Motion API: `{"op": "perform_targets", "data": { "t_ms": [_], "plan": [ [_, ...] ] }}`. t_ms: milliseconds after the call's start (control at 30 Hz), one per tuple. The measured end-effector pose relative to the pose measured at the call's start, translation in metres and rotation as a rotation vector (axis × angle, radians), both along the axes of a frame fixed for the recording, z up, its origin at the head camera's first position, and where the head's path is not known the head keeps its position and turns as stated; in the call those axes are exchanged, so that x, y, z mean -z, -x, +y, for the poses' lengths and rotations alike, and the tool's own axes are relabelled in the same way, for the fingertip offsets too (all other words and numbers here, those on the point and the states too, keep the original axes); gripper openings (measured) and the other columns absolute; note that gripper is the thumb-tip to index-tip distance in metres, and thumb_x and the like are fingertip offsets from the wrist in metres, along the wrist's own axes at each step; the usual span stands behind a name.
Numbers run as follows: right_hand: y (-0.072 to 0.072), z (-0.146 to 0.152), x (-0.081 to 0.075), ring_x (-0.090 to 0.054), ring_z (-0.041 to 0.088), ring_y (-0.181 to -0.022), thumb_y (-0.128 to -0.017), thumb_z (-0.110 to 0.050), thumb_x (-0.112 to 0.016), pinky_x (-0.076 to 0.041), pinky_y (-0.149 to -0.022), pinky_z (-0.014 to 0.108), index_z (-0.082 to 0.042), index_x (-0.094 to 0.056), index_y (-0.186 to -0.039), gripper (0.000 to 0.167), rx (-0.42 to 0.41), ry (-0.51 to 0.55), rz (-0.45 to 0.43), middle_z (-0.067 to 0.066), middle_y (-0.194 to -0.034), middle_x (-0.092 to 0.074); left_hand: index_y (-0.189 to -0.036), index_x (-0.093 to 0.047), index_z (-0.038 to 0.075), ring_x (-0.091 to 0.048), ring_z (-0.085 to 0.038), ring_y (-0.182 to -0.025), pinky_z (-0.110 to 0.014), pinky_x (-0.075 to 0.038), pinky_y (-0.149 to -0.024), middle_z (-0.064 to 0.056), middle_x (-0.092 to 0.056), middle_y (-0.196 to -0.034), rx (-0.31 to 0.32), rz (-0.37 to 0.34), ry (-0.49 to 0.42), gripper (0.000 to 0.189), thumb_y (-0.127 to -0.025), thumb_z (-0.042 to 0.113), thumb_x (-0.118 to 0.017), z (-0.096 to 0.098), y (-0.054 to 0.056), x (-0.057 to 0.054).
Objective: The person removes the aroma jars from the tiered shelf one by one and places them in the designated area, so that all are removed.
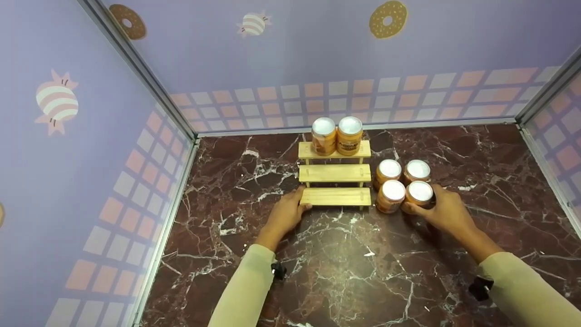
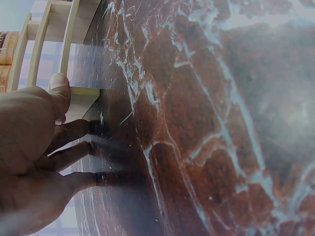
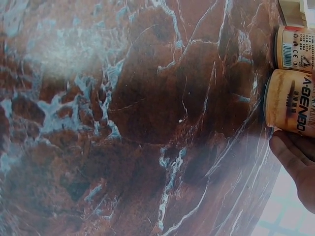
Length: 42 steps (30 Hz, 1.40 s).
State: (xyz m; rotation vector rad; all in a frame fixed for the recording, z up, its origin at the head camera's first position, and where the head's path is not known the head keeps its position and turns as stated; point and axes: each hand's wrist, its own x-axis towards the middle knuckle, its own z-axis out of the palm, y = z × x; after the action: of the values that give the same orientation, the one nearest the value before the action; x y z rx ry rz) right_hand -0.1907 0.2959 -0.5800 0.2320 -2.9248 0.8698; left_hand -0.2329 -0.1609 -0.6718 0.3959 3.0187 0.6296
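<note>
A three-step wooden display rack point(image 1: 335, 173) stands on the marble-patterned table. My left hand point(image 1: 286, 210) grips the left end of its lowest step, thumb point(image 2: 60, 91) against the front edge, other fingers spread down toward the tabletop. To the right of the rack, several orange jars with white lids form a tight cluster. Around the front right jar point(image 1: 419, 192) my right hand point(image 1: 442, 210) has its thumb in front and fingers along the right side. That jar's printed label point(image 3: 301, 103) shows in the right wrist view, beside the neighbouring front left jar point(image 1: 391, 196).
Two more jars point(image 1: 337, 136) stand side by side on the top step. The middle step point(image 1: 335, 173) and lowest step point(image 1: 336, 196) show bare wood. Patterned panels point(image 1: 290, 54) wall the table at the back and both sides.
</note>
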Motion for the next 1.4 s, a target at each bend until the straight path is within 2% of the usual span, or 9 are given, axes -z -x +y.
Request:
{"op": "perform_targets", "data": {
  "t_ms": [267,500,667,900,1033,1200,1400],
  "plan": [
    [0.0,0.001,-0.001,-0.073,0.063,-0.105,-0.093,-0.041,-0.091,-0.059,-0.091,0.075,0.015,-0.064,-0.132,0.074,-0.017,-0.008,0.003,0.043,-0.118,-0.073,-0.172,-0.041,0.018,-0.06,-0.043,-0.149,-0.063,-0.052,-0.121,-0.026,-0.061,-0.159,-0.001,-0.013,0.002,0.078,-0.108,0.06,-0.059,0.0,-0.001,0.0],
    [0.0,0.003,-0.002,-0.075,0.058,-0.095,-0.089,-0.036,-0.095,-0.06,-0.082,0.072,0.013,-0.066,-0.13,0.07,-0.052,0.007,0.096,0.039,-0.109,-0.075,-0.173,-0.039,0.018,-0.059,-0.045,-0.149,-0.062,-0.05,-0.123,-0.027,-0.058,-0.162,-0.008,-0.033,0.01,0.078,-0.109,0.058,-0.059,0.0,-0.002,-0.002],
    [0.0,0.003,-0.007,-0.075,0.058,-0.094,-0.089,-0.036,-0.095,-0.059,-0.081,0.072,0.013,-0.067,-0.129,0.069,-0.053,0.01,0.125,0.039,-0.11,-0.076,-0.173,-0.039,0.018,-0.06,-0.044,-0.149,-0.061,-0.051,-0.122,-0.027,-0.058,-0.161,-0.007,-0.028,0.005,0.077,-0.11,0.057,-0.059,0.0,-0.002,-0.003],
    [-0.002,0.006,-0.018,-0.074,0.058,-0.101,-0.091,-0.036,-0.092,-0.06,-0.087,0.072,0.015,-0.066,-0.134,0.072,-0.054,-0.013,0.115,0.039,-0.119,-0.074,-0.172,-0.04,0.018,-0.059,-0.044,-0.149,-0.061,-0.05,-0.123,-0.027,-0.058,-0.162,-0.013,-0.029,-0.002,0.076,-0.11,0.057,-0.059,0.0,-0.002,-0.004],
    [-0.001,0.009,-0.024,-0.074,0.057,-0.099,-0.092,-0.035,-0.091,-0.06,-0.087,0.071,0.015,-0.066,-0.132,0.069,-0.06,-0.022,0.107,0.038,-0.116,-0.075,-0.173,-0.04,0.018,-0.059,-0.043,-0.15,-0.06,-0.05,-0.124,-0.025,-0.058,-0.162,-0.019,-0.035,-0.001,0.077,-0.11,0.058,-0.059,-0.001,-0.001,-0.004],
    [0.002,0.012,-0.03,-0.074,0.055,-0.1,-0.095,-0.042,-0.088,-0.059,-0.09,0.072,0.012,-0.066,-0.13,0.068,-0.052,-0.026,0.073,0.037,-0.116,-0.075,-0.173,-0.04,0.017,-0.059,-0.042,-0.15,-0.059,-0.05,-0.125,-0.024,-0.059,-0.162,-0.015,-0.033,0.0,0.079,-0.109,0.058,-0.06,-0.001,-0.001,-0.003],
    [0.005,0.015,-0.039,-0.075,0.054,-0.097,-0.095,-0.046,-0.087,-0.059,-0.087,0.072,0.011,-0.068,-0.126,0.068,-0.045,-0.054,0.105,0.036,-0.114,-0.077,-0.172,-0.041,0.015,-0.06,-0.044,-0.148,-0.059,-0.05,-0.124,-0.027,-0.059,-0.161,-0.007,-0.019,-0.001,0.077,-0.11,0.057,-0.06,0.001,-0.001,-0.004]
  ]
}}
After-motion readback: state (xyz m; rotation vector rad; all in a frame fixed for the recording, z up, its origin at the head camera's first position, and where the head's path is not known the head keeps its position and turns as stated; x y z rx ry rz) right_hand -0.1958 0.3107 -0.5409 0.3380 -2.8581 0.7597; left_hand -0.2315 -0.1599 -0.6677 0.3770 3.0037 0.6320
